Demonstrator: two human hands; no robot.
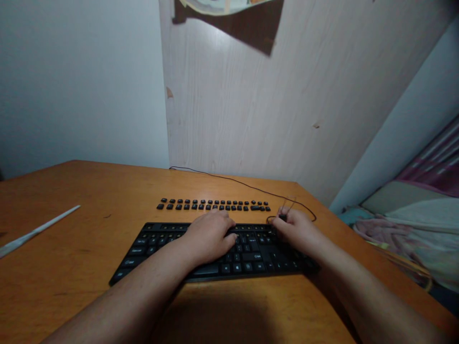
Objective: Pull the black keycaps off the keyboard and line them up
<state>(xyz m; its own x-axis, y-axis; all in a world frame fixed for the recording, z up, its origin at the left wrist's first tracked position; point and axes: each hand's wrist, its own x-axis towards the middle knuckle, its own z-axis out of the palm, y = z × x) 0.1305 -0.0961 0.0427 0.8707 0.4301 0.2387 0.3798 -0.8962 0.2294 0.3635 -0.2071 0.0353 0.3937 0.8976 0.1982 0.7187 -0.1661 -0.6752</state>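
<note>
A black keyboard (251,257) lies on the table with its top row of keycaps off. My left hand (211,234) rests flat on the middle of it, fingers stretched out and holding nothing. At the keyboard's upper right, my right hand (297,229) is closed on what looks like a wire keycap puller (291,203), its two thin prongs pointing up and away. A small black piece (283,218) shows at those fingertips; whether it is a keycap or the puller's handle cannot be made out. Behind the keyboard, loose black keycaps (219,208) stand in two neat rows.
The wooden table (107,191) meets a pale wall panel (244,105) at the back. A thin black cable (229,178) runs along the rear and curls down by my right hand. At left lies a white strip (43,228). Past the right edge is crumpled bedding (387,229).
</note>
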